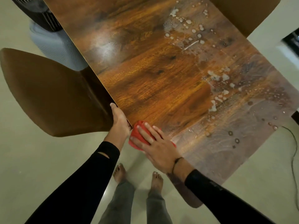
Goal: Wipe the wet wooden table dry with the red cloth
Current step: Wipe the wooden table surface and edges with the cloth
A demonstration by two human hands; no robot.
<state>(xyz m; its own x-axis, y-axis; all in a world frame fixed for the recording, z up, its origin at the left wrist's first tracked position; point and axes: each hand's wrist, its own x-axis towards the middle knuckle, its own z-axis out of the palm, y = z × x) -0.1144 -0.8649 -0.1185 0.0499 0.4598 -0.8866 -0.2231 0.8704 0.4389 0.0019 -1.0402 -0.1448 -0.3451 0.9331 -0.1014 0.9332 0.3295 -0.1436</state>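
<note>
I count one table (145, 65), one cloth (140, 134), two hands, two chairs; one chair (48, 94) sits at the table's left edge, the other (246, 13) at the far right corner. The cloth lies on the near left corner of the table, directly under my right hand (155, 143); R fingers are straight and spread, palm pressing flat on the cloth, red showing past the fingertips and at the thumb side. My left hand (119, 120) is just beside the cloth, touching the table's left edge; thumb lies along the rim, other fingers hidden under it, so I can't tell how they curl. Water drops (216, 78) and smears cover the right half of the top, well apart from the cloth; left half looks dry w/ a glare patch. Bare feet (119, 173) on the floor below.
</note>
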